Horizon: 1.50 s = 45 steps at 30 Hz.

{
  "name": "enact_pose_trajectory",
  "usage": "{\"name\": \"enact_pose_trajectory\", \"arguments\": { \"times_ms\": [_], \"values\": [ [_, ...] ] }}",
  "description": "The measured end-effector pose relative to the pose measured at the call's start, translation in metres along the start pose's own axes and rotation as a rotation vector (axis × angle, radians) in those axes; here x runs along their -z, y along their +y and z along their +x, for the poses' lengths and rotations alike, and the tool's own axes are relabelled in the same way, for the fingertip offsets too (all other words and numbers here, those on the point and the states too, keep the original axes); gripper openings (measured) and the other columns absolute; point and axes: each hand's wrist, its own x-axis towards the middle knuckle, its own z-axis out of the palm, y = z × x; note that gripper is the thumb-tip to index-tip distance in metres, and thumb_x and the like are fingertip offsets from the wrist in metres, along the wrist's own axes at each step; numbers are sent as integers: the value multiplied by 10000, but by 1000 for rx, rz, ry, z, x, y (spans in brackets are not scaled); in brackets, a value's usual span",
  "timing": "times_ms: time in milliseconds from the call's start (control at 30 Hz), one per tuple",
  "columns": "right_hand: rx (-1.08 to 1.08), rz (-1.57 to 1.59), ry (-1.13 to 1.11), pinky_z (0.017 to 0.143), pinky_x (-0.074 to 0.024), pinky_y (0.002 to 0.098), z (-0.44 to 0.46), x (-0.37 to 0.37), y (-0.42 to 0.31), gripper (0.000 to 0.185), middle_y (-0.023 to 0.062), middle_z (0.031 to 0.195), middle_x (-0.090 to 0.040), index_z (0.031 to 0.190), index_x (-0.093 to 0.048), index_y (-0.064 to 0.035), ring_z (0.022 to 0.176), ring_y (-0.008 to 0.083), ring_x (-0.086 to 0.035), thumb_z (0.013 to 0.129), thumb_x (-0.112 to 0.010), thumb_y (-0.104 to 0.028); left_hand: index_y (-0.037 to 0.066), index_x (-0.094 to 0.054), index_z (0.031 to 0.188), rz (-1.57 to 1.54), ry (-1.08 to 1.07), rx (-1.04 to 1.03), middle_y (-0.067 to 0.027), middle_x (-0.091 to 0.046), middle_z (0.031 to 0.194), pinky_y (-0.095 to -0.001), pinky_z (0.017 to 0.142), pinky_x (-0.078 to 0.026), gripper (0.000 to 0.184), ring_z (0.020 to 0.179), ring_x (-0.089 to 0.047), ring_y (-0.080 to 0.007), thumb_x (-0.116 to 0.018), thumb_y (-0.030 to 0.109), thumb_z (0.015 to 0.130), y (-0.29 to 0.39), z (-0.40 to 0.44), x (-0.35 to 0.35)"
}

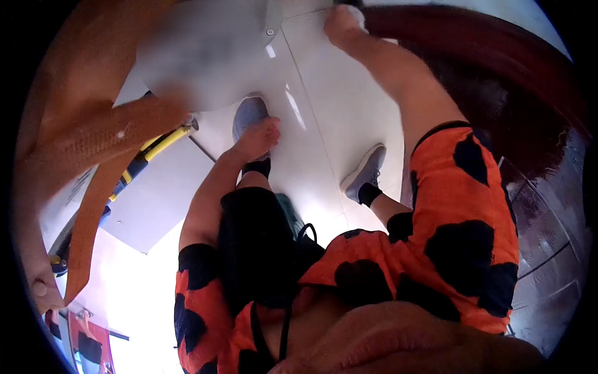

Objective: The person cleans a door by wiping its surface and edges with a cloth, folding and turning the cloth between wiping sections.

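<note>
My right hand [342, 26] is stretched forward at the top of the view. Its fingers are closed around a white cloth-like thing [356, 15], at the near end of a glossy dark red panel [492, 37]. Only part of that white thing shows. My left hand [256, 138] hangs lower on the left, above one of my grey shoes [249, 109] as seen from here. The fingers of this hand are loosely curled, with nothing visible in them.
The dark red surface looks wet along the right side. My other shoe [369, 167] stands on pale floor tiles [317, 81]. At left are brown straps [93, 212], a yellow-and-blue handled tool [165, 142] and a grey panel [168, 187]. A person [89, 346] appears at lower left.
</note>
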Motion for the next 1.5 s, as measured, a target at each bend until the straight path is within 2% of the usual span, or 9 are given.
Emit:
{"name": "enact_pose_trajectory", "arguments": {
  "times_ms": [67, 333, 400, 533, 733, 900, 1000, 1333, 1500],
  "values": [
    [71, 25, 39, 761, -356, 383, -14, -4, 12, 234, 63, 946, -624, 932, -684, -101, 1006, 237, -499, 726, -616, -188, 3, -498, 1114, -64, -11, 43, -108, -620, 788, -303, 663, -500, 288, 683, -640, -204, -504, 103, 845, -1, 3, -1],
    [-42, 91, 55, 783, -395, 387, -44, -13, 40, 162, 68, 897, -605, 790, -640, -101, 922, 236, -506, 723, -502, -151, 2, -495, 1118, -199, -14, 110, -93, -611, 764, -278, 620, -500, 305, 676, -632, -166, -535, 76, 825, 0, 0, -1],
    [-73, 146, 48, 801, -339, 382, -33, 4, 32, 200, 52, 963, -635, 906, -688, -98, 1054, 246, -479, 740, -599, -163, 36, -492, 1142, -368, -92, 155, -70, -579, 831, -295, 692, -500, 272, 737, -609, -164, -476, 91, 876, -20, 2, -7],
    [-3, 201, -9, 815, -334, 389, -3, 7, 19, 209, 52, 1009, -631, 924, -685, -108, 1071, 249, -476, 756, -587, -186, 32, -489, 1141, -261, -81, 208, -49, -562, 828, -277, 698, -497, 281, 756, -590, -149, -492, 43, 861, -2, -2, 0],
    [16, 85, -42, 773, -394, 357, 13, -16, 7, 194, 15, 971, -622, 894, -685, -121, 1019, 202, -492, 743, -580, -183, 13, -497, 1129, -225, -8, 11, -84, -618, 765, -287, 641, -498, 348, 683, -627, -181, -559, 54, 789, -25, 3, -10],
    [198, -165, -55, 769, -401, 396, -22, 9, 14, 236, 30, 976, -612, 918, -677, -112, 1011, 240, -481, 719, -619, -224, 16, -500, 1129, -221, -87, 140, -97, -615, 795, -312, 674, -494, 335, 722, -630, -205, -560, 120, 816, -17, 4, -8],
    [128, -123, -78, 767, -399, 405, 4, -1, -1, 226, 16, 974, -612, 922, -680, -134, 1012, 231, -484, 715, -624, -207, 14, -503, 1122, -263, -32, 8, -103, -612, 797, -306, 678, -494, 324, 729, -629, -203, -556, 139, 827, -31, 1, -12],
    [131, -92, -22, 765, -413, 424, -17, 10, 9, 194, 10, 971, -629, 889, -698, -141, 1012, 235, -510, 722, -622, -207, 9, -452, 1153, -147, -103, 125, -80, -561, 832, -300, 705, -497, 294, 726, -594, -169, -480, 33, 861, -9, 3, -3],
    [52, -18, -114, 852, -318, 416, 22, -11, -14, 231, -10, 1021, -621, 953, -675, -157, 1054, 258, -483, 726, -642, -182, 15, -453, 1153, -100, -66, -22, -79, -568, 833, -293, 680, -499, 311, 740, -598, -165, -505, 50, 849, -24, -1, -5]
  ]
}}
